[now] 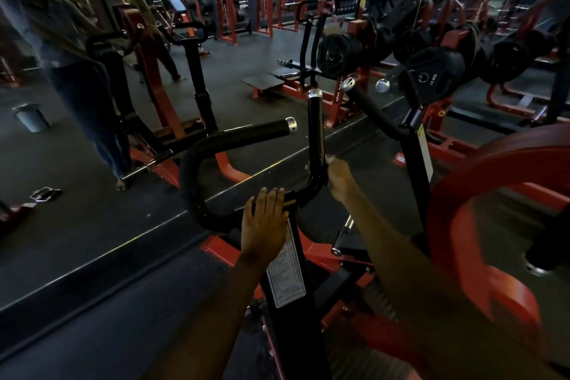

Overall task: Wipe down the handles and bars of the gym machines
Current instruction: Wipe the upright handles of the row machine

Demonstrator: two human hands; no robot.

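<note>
Left hand [266, 219] lies flat with straight fingers over the middle of the black handlebar [197, 160], right above the label sticker [287, 268] on the machine's upright post. Right hand [339, 180] is curled up against the base of the upright grip [316, 129], and a little bit of white pokes out the top of the fist, probably a cloth [329, 159], but most of it is hidden inside the hand so hard to say. The bar curves off to the left into a chrome-capped end. A red frame piece [481, 194] on the right is blurry and cut off. Further off, weight plates [431, 77] and a mirror [92, 102] on the left, all pretty dark and smeary.
</note>
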